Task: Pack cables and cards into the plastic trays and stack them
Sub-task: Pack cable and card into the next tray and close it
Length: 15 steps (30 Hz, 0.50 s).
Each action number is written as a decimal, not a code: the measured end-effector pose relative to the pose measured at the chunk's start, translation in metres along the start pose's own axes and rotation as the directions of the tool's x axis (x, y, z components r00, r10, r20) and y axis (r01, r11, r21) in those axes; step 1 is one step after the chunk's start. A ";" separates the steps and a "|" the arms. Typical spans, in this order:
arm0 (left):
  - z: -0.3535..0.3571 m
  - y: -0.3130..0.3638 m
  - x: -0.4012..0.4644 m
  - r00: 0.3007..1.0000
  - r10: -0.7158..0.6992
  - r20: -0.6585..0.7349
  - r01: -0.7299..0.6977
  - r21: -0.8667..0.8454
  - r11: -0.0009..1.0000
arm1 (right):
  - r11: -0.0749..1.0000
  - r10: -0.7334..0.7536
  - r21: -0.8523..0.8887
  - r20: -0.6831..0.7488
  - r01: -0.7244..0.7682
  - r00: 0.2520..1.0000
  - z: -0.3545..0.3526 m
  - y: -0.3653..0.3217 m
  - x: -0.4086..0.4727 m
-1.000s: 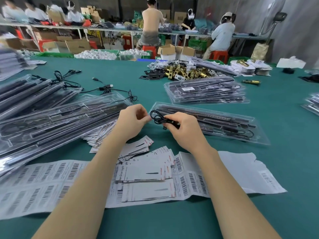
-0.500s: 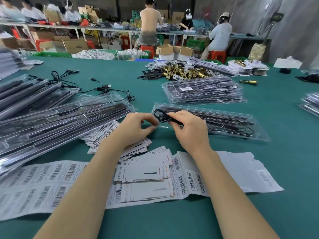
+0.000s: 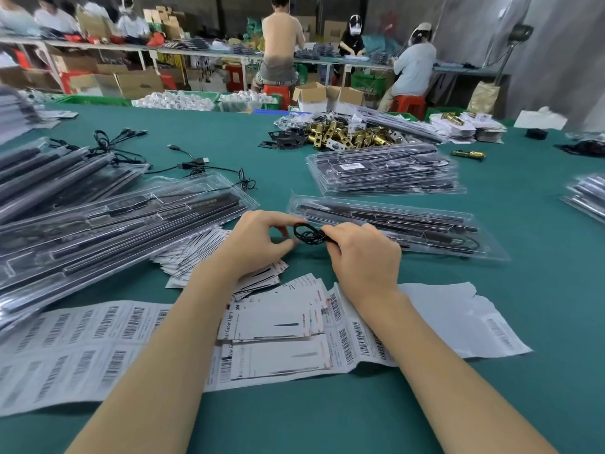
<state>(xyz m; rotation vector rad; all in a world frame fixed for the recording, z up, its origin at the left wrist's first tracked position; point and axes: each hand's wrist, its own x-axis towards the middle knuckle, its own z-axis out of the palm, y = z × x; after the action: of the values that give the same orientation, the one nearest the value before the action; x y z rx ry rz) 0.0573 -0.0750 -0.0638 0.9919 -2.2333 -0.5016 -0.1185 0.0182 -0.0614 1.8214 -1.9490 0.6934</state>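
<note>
A small coiled black cable (image 3: 307,234) is held just above the green table, between my two hands. My right hand (image 3: 363,257) grips its right end in curled fingers. The forefinger and thumb of my left hand (image 3: 258,244) curl round the coil's left edge. Directly behind the hands lies a clear plastic tray (image 3: 484,253) holding black bars and a cable. A stack of filled trays (image 3: 383,172) sits farther back. White cards (image 3: 271,319) lie fanned out under my wrists.
A big slanted pile of filled trays (image 3: 114,231) takes up the left side. Barcode label sheets (image 3: 82,342) lie along the near edge. Loose black cables (image 3: 196,162) and brass lock parts (image 3: 347,136) lie farther back. People work at benches behind the table.
My left hand let go of the coil and drew back a little, then its forefinger and thumb returned to the coil's left edge. My right hand kept hold of the cable.
</note>
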 end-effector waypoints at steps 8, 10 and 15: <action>-0.002 0.006 0.000 0.998 -0.013 0.056 0.009 0.056 0.998 | 0.986 0.129 -0.128 0.149 -0.111 0.980 -0.004 -0.004 0.008; 0.000 0.010 0.003 1.000 0.012 0.013 -0.014 0.140 0.990 | 0.987 0.133 -0.112 0.178 -0.115 0.975 -0.003 -0.003 0.008; 0.006 0.021 0.004 0.991 0.133 0.012 -0.129 0.347 0.929 | 0.995 0.100 -0.028 0.245 -0.096 0.964 -0.003 0.000 0.009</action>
<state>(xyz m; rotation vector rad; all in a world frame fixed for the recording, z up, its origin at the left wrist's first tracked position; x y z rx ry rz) 0.0407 -0.0645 -0.0545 1.0021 -2.4081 -0.0381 -0.1190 0.0122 -0.0538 1.8886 -2.2079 0.4987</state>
